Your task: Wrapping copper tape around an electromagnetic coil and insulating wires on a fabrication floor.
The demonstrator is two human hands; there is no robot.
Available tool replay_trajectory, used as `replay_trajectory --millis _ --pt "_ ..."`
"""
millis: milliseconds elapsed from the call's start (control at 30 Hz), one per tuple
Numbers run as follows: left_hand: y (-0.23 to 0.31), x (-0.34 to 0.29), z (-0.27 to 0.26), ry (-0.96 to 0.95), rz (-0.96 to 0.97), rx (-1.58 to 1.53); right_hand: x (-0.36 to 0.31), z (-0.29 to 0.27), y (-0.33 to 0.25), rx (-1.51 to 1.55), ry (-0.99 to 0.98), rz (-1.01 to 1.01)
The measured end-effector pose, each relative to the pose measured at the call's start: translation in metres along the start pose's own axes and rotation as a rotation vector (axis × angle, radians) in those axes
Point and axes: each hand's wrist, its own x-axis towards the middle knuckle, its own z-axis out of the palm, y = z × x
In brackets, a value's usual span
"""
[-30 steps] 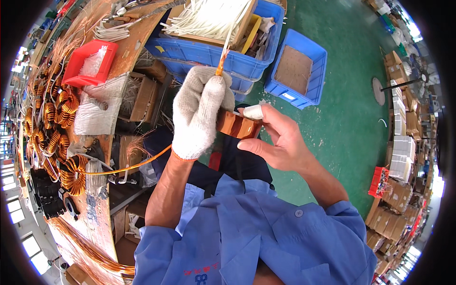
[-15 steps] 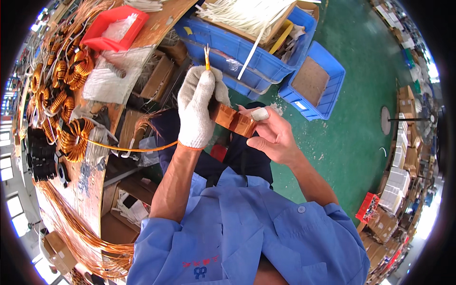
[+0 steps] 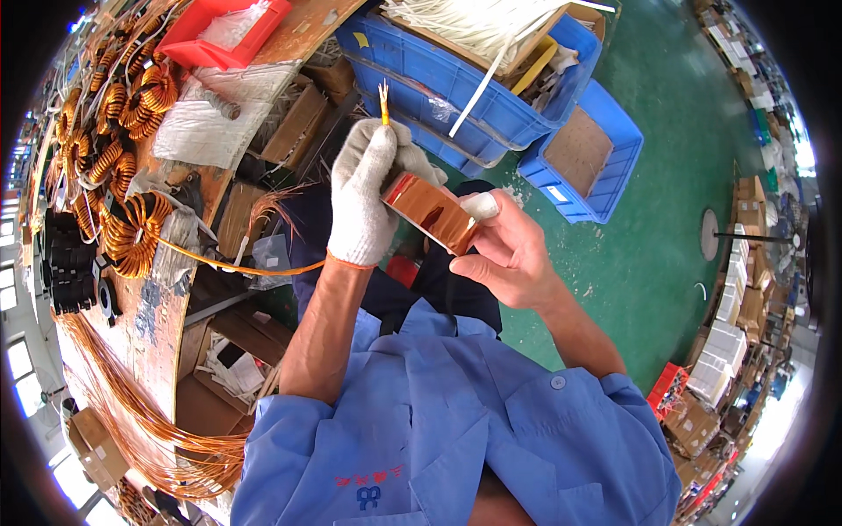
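My left hand, in a white knit glove, is closed around an orange wire. The wire's taped end sticks up past the thumb, with pale bare strands fanning at its tip. Below the glove the same wire runs left to a copper-wound ring coil on the bench. My bare right hand, a white wrap on one finger, grips a roll of shiny amber tape between thumb and fingers. The roll's far end lies against the glove; whether the tape is attached to the wire is hidden.
More wound coils, black rings and a red bin are on the wooden bench. Long copper wires hang over its near edge. Blue crates stand ahead, beside another blue bin on the green floor.
The amber tape roll has tilted, showing more of its broad outer face. My view has shifted slightly; both hands keep their holds.
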Motion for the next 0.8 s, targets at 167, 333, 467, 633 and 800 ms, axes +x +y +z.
replay_trajectory --millis 167,333,467,633,800 --pt "-0.001 -0.013 -0.013 0.033 0.050 -0.041 0.000 -0.003 0.014 -0.129 -0.047 0.014" --pt "0.007 -0.021 -0.023 0.081 0.118 0.049 0.011 0.009 -0.005 -0.170 -0.084 0.100" --pt "0.012 -0.023 -0.024 0.107 0.157 0.179 0.022 0.020 -0.016 -0.142 -0.102 0.183" --pt "0.017 -0.025 -0.015 0.113 0.188 0.340 0.030 0.028 -0.027 -0.224 -0.094 0.357" --pt "0.018 -0.023 -0.009 0.116 0.170 0.295 0.024 0.028 -0.023 -0.016 -0.104 0.364"
